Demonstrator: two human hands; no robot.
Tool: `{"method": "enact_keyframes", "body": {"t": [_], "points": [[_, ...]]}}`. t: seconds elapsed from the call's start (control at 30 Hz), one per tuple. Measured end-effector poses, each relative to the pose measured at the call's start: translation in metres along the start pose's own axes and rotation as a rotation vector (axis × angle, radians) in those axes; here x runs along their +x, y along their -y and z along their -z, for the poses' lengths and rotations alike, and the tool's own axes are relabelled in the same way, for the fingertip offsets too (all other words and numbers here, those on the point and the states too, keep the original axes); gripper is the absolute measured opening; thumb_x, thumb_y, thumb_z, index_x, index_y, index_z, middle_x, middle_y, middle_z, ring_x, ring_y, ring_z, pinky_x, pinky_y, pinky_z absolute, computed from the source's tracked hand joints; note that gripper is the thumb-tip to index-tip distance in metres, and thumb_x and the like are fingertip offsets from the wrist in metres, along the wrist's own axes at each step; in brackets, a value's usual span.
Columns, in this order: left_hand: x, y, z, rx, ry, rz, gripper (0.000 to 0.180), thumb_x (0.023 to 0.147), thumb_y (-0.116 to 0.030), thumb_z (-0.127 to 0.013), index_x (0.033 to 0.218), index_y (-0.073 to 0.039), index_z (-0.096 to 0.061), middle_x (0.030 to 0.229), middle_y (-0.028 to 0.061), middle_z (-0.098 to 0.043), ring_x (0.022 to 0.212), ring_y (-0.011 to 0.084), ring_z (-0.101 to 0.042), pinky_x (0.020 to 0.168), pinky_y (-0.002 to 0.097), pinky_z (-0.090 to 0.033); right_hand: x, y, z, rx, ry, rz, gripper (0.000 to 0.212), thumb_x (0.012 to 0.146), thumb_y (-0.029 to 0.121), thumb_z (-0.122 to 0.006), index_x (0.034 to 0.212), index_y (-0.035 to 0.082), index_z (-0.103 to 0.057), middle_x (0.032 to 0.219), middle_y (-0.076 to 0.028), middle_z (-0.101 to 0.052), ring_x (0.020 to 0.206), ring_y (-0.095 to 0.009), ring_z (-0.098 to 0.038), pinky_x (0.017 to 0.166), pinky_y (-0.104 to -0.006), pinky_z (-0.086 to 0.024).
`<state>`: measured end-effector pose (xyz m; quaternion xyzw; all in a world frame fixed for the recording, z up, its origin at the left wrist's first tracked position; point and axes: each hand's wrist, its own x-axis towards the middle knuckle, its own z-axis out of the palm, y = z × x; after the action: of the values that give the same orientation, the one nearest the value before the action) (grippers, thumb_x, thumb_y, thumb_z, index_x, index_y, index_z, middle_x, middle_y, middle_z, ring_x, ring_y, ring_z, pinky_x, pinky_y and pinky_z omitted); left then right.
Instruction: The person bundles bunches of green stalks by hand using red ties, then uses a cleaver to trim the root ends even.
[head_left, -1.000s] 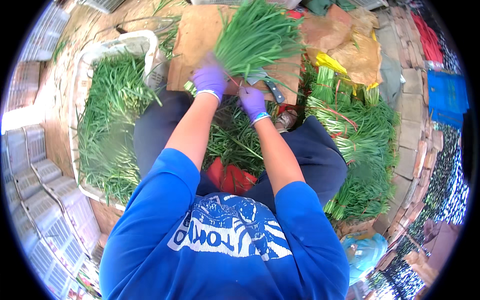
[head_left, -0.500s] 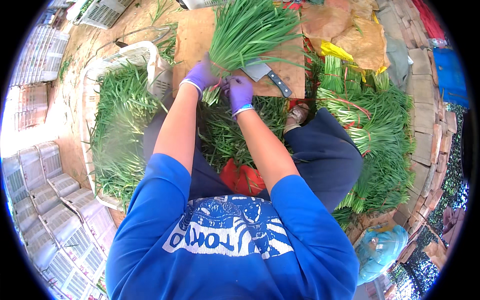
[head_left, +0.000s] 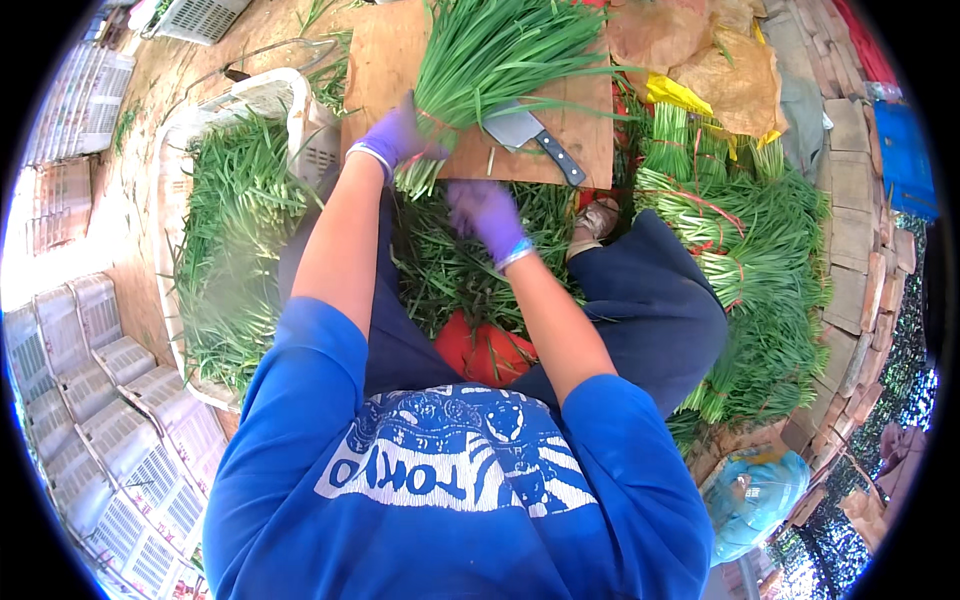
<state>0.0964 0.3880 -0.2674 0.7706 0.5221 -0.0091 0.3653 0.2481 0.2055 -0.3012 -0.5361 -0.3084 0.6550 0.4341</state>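
Holding greens (head_left: 505, 60), wooden board (head_left: 383, 65), stacked crates (head_left: 125, 435)

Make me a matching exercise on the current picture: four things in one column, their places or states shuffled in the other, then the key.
Things
1. Bushy bunch of long green leaves
2. Broad steel knife with black handle
3. White plastic crate
4. Purple-gloved right hand

Places or states
A. Heaped with greens, at the picture's left
B. Blurred, above loose dark-green leaves
C. Held near one end by the purple-gloved left hand
D. Lying on the brown wooden board, blade beside the bunch

Pairs: 1-C, 2-D, 3-A, 4-B
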Motion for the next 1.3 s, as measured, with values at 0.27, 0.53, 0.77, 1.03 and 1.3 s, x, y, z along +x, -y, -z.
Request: {"method": "enact_keyframes", "body": {"t": [0.27, 0.53, 0.77, 1.03, 1.3], "points": [[-0.012, -0.025, 0.01, -0.014, 0.006, 0.141, 0.13, 0.053, -0.029, -0.093, 0.152, 0.005, -0.015, 0.143, 0.0265, -0.046, 0.135, 0.0344, -0.045, 0.111, 0.0376, -0.037, 0.079, 0.061, -0.007, 0.463, -0.415, 0.051, 0.017, 0.09, 0.015, -0.067, 0.093, 0.0, -0.061, 0.07, -0.008, -0.065, 0.049, -0.015, -0.056, 0.046, -0.0248, -0.044], [-0.012, -0.017, 0.003, -0.052, -0.021, 0.119, 0.123, 0.054, -0.029, -0.092, 0.15, 0.004, -0.022, 0.141, 0.0248, -0.049, 0.133, 0.0335, -0.047, 0.11, 0.0374, -0.038, 0.075, 0.091, 0.071, 0.979, -0.619, 0.527, 0.024, 0.096, 0.02, -0.057, 0.074, 0.011, -0.053, 0.061, 0.002, -0.047, 0.054, -0.009, -0.044, 0.052, -0.023, -0.033], [-0.012, -0.004, 0.004, -0.424, 0.022, 0.138, 0.086, 0.065, -0.03, -0.086, 0.136, 0.001, -0.047, 0.121, 0.0198, -0.065, 0.113, 0.0317, -0.063, 0.097, 0.0385, -0.05, 0.005, 0.11, 0.145, -0.329, -0.345, 0.242, 0.078, 0.08, 0.029, -0.076, 0.143, 0.0, -0.041, 0.11, -0.015, -0.067, 0.095, -0.023, -0.067, 0.085, -0.0384, -0.053], [-0.09, -0.056, -0.057, -2.268, 0.143, -0.287, 0.061, 0.095, -0.05, -0.051, 0.141, -0.012, -0.046, 0.139, 0.0138, -0.052, 0.126, 0.0338, -0.051, 0.106, 0.0533, -0.042, 0.028, 0.069, 0.108, -1.288, -0.42, -0.084, 0.064, 0.077, 0.042, -0.071, 0.124, 0.001, -0.058, 0.107, -0.023, -0.067, 0.097, -0.039, -0.066, 0.084, -0.0455, -0.052], [-0.105, -0.137, -0.029, -2.353, 0.16, -0.542, 0.094, 0.076, -0.065, -0.07, 0.149, -0.017, -0.034, 0.151, 0.0082, -0.039, 0.138, 0.0332, -0.038, 0.114, 0.0582, -0.03, 0.01, 0.085, 0.147, -0.399, -0.743, 0.254, 0.023, 0.081, 0.01, -0.063, 0.103, 0.002, -0.066, 0.08, -0.013, -0.067, 0.061, -0.026, -0.065, 0.057, -0.0362, -0.051]]}}
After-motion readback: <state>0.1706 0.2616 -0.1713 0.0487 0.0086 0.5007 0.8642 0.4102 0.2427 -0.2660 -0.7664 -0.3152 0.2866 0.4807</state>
